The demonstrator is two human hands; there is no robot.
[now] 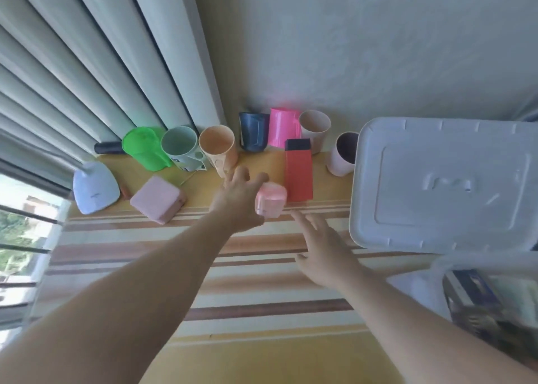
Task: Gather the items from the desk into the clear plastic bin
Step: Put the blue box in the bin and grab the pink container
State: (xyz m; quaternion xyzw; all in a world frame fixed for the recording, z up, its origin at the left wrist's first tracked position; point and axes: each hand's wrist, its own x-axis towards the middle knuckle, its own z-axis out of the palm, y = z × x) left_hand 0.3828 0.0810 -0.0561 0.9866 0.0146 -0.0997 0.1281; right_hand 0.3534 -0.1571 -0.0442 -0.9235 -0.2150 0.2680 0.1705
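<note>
Small pink container: pale pink, roughly cube-shaped with rounded corners, glossy, its top face a deeper pink than its sides (outline blurred). It sits at the fingertips of the left hand, whose fingers are spread around its left side; whether they have closed on it cannot be told.

Right hand: open, fingers loosely extended, holding nothing, just right of and nearer than the container.

Red box: tall, flat, with a dark band at its far end, lying just right of the held container.

Pink square case: pale, rounded, well left of the left hand.

Row of cups beyond the left hand, along the wall: green jug, pale green mug, peach cup, navy cup, bright pink jug, beige cup, lilac cup.

White lid: large, rectangular, far right of both hands.

Clear plastic bin: lower right, nearer than the lid, with dark contents showing through.

Desk: yellow with a striped cloth.
</note>
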